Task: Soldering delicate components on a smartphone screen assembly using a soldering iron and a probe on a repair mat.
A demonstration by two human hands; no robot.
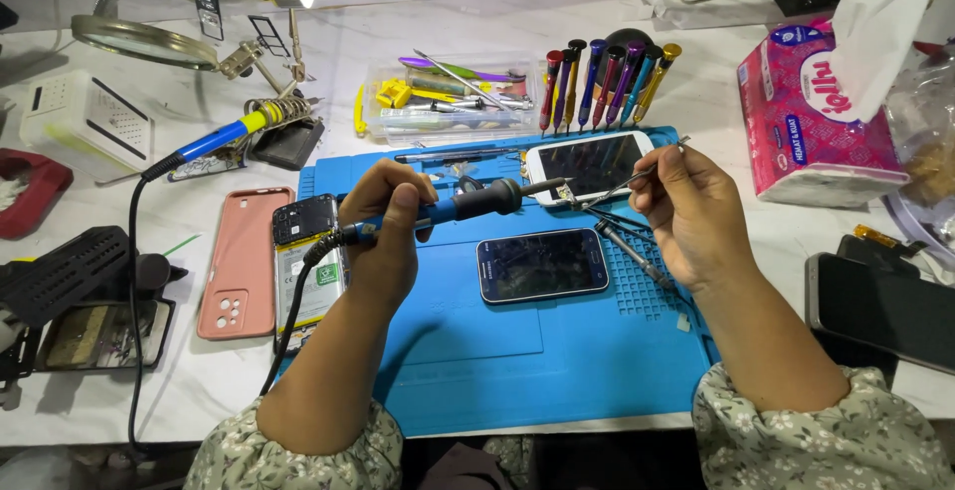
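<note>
Left hand: we see the left hand (386,226) wrapped in a closed grip around the blue-handled soldering iron (468,201), tip pointing right.
Right hand: our right hand (686,213) pinches thin tweezers (637,178), their tip meeting the iron's tip.
Meeting point: just above the blue work mat (517,351), at the white smartphone (589,165).
Nearby: we see a dark smartphone (542,264) lying flat between both hands, and a pink phone case (244,261) lying left of the mat.

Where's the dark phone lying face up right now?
In the head view, the dark phone lies mid-mat on the blue mat, between both hands, just below the white phone.
</note>
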